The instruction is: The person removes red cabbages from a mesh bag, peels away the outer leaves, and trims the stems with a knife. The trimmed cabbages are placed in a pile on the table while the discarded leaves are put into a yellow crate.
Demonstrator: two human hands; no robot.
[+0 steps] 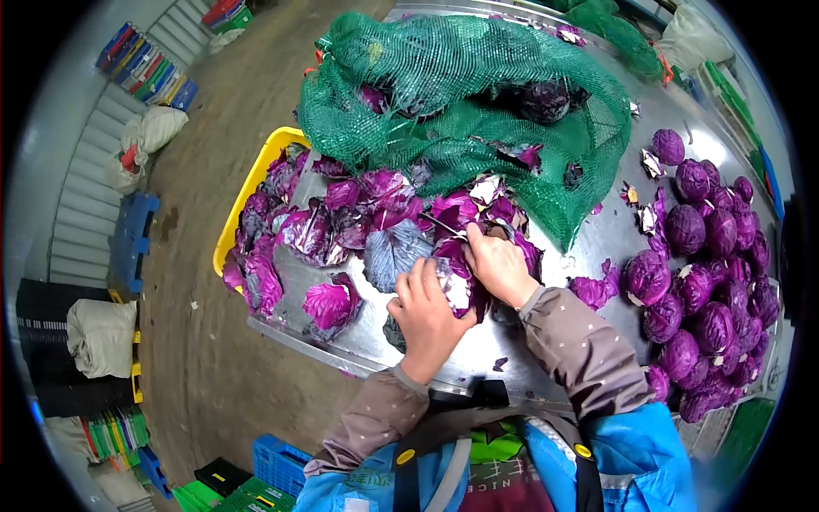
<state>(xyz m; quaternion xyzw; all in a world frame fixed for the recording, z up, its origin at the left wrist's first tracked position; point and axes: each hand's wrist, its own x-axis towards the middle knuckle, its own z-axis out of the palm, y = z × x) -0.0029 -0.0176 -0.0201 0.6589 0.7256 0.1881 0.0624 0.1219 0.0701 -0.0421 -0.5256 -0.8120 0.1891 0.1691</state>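
My left hand is closed around the near-left side of a red cabbage, whose pale cut patch shows between my hands. In my right hand is a thin, dark-bladed knife, its blade pointing up and left over the cabbage; the handle is hidden in my fingers. Left of the cabbage lies a big bluish outer leaf. A loose purple leaf rests farther left on the metal table. More purple leaves are heaped just beyond my hands.
A green mesh sack with cabbages inside lies across the table's far side. Trimmed red cabbages are piled at the right. A yellow crate holding leaves stands off the left edge. Blue crates sit on the floor below.
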